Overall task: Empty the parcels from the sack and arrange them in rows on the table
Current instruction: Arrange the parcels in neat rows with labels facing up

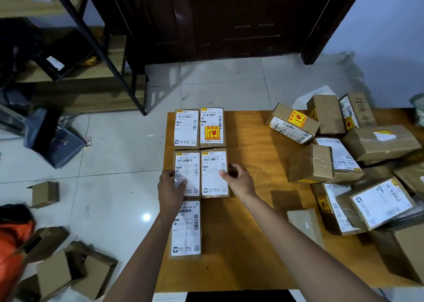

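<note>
Lying flat on the wooden table, five long parcels sat in neat rows near its left edge, labels up. Their long sides ran away from the person. The middle right parcel was the landmark. The right hand pressed against its right edge, fingers curled and close together, with the thumb on the label. Just left of it, touching, lay the middle left parcel; the left hand rested on it with fingers together, hiding part of the label. I could not tell if either hand truly gripped. Behind the landmark lay two more parcels, side by side. In front and to the left lay a fifth parcel, its top corner hidden by the left wrist.

Far right of the landmark, a messy heap of boxes leaned on one another, some cut off by the picture's edge. The small print was too blurry to read. White floor tiles lay to the left, with empty cartons and a dark door behind.
</note>
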